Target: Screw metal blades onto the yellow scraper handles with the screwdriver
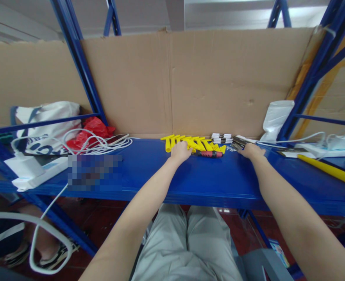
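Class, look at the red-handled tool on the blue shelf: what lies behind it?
Behind the red-handled tool lie yellow pieces, then a cardboard panel. The left hand covers some of the pieces; whatever lies directly under the hand or tool cannot be seen.

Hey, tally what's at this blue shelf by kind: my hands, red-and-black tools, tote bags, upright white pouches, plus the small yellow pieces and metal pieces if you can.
Hands, left and right: 2
Red-and-black tool: 1
Tote bag: 1
White pouch: 1
Total: 5
Small yellow pieces and metal pieces: too overlapped to count, so left out.
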A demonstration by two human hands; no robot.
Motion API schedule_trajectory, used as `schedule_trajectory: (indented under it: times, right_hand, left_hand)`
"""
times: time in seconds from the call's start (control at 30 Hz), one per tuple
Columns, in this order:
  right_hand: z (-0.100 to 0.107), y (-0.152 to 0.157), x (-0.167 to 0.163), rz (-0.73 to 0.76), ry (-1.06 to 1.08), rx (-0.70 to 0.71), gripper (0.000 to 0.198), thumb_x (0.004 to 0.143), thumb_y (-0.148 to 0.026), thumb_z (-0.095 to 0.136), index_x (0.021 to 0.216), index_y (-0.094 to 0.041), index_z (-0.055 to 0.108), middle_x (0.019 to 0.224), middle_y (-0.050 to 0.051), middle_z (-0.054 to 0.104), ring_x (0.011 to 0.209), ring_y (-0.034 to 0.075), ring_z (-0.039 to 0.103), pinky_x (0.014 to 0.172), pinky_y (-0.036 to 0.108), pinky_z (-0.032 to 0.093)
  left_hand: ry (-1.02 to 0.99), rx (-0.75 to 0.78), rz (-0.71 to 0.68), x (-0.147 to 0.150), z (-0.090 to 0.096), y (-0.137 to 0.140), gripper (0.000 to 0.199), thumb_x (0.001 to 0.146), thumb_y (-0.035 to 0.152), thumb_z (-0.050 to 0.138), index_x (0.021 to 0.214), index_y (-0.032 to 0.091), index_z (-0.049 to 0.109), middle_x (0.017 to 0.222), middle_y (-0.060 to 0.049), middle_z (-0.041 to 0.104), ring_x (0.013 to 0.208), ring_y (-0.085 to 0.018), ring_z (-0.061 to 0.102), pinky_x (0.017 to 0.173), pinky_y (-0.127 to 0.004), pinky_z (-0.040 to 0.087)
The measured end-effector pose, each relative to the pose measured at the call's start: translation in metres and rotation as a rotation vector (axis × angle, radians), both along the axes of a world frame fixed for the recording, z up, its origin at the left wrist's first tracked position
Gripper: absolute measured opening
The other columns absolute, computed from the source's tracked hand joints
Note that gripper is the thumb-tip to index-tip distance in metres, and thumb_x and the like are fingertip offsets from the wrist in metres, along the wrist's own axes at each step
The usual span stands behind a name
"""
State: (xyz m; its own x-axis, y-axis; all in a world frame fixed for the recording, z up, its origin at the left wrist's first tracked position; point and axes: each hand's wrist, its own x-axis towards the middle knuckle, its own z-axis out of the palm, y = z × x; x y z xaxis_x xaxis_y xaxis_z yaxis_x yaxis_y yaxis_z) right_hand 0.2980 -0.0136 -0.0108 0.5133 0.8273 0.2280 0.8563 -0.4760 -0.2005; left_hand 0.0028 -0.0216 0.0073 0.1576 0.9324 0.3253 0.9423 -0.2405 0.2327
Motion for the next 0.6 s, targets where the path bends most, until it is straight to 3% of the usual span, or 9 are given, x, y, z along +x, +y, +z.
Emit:
schedule_trajectory:
  times: [0.13, 0.6]
  right_hand:
    - [0.0024, -0.0014, -0.0053, 0.042, -0.026, 0.001, 0.044, 0.081, -0.043, 0.051, 0.11, -0.012, 0.063, 0.117, 0.021, 0.061, 0.109, 0.033, 0.056, 0.093, 0.051, 0.038]
    - [0.0031, -0.0022, -0.0053, -0.03, -0.006, 0.009, 0.039, 0.079, -0.03, 0.054, 0.111, -0.011, 0.063, 0.115, 0.02, 0.062, 0.11, 0.031, 0.057, 0.094, 0.046, 0.038]
  left_hand:
    - [0.004, 0.0, 0.0, 0.0001, -0.0003, 0.0005, 0.034, 0.085, 0.038, 0.051, 0.109, 0.017, 0.065, 0.115, -0.011, 0.066, 0.108, -0.025, 0.059, 0.089, -0.036, 0.046]
    - [0.005, 0.017, -0.016, -0.0002, -0.0015, 0.0006, 0.036, 0.085, 0.038, 0.051, 0.109, 0.015, 0.065, 0.116, -0.013, 0.065, 0.107, -0.026, 0.059, 0.088, -0.036, 0.047]
